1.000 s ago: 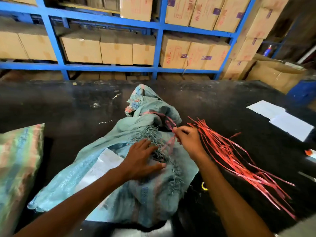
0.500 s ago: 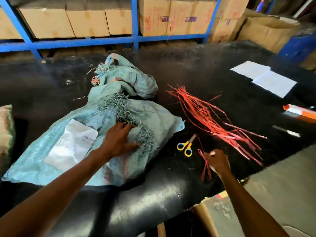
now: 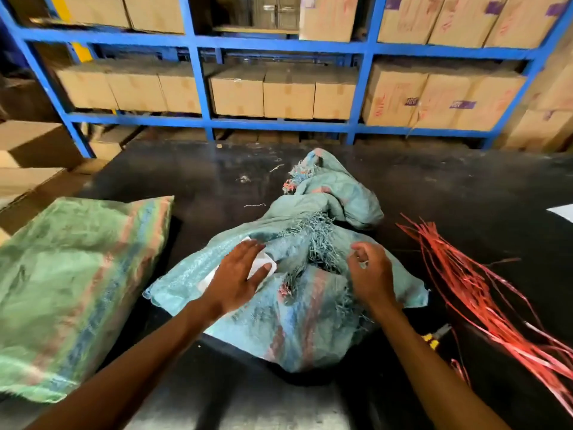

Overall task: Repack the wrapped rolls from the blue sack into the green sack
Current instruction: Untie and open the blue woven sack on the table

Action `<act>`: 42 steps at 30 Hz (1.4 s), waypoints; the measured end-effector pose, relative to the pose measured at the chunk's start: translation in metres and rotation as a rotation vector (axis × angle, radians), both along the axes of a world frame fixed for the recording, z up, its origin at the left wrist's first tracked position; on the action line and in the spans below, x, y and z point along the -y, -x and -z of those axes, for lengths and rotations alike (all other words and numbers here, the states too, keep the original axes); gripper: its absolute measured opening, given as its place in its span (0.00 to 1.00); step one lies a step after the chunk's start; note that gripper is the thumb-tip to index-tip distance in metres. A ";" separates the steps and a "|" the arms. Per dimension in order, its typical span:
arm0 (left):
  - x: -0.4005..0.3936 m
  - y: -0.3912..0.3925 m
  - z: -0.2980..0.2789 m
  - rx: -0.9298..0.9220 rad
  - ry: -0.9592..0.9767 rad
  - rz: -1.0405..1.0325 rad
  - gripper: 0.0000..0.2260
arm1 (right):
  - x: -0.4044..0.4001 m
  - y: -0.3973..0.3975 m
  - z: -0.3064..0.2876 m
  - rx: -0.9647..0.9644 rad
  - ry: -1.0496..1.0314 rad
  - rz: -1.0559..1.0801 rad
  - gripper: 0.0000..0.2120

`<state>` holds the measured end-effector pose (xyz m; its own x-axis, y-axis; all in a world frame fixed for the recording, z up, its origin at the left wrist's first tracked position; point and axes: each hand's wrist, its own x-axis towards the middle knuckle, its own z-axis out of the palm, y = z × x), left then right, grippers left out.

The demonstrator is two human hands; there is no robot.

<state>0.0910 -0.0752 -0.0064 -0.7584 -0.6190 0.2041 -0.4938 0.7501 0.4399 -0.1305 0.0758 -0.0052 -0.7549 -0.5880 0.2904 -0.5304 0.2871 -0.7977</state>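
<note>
The blue sack [image 3: 297, 324] lies bulging in the middle of the black table, its frayed mouth [image 3: 319, 240] bunched up and its top end crumpled toward the shelves. No wrapped rolls show; whatever it holds is hidden inside. My left hand [image 3: 238, 274] rests flat on the sack, over a white label [image 3: 263, 262]. My right hand [image 3: 370, 274] sits on the sack just right of the frayed mouth, fingers curled into the fabric there. The green sack [image 3: 77, 290] lies flat on the table to the left, untouched.
A bundle of red plastic strips [image 3: 483, 293] fans across the table at the right. Yellow-handled scissors [image 3: 432, 338] peek out beside my right forearm. White paper [image 3: 562, 212] lies at the right edge. Blue shelving [image 3: 198, 88] with cardboard boxes [image 3: 288, 94] stands behind the table.
My right hand has come back from the table's front edge, where it held a red strip, onto the blue sack. My left hand slid left onto the label. The view swung left and up.
</note>
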 end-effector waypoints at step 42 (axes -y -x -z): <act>0.076 0.209 -0.041 0.001 -0.184 -0.092 0.09 | 0.137 0.100 -0.074 0.426 0.050 -0.225 0.16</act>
<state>-0.1179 -0.1510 0.0345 -0.6973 -0.7123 0.0800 -0.5571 0.6089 0.5647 -0.2304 -0.0610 0.0686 -0.6686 -0.7434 0.0154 -0.1980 0.1581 -0.9674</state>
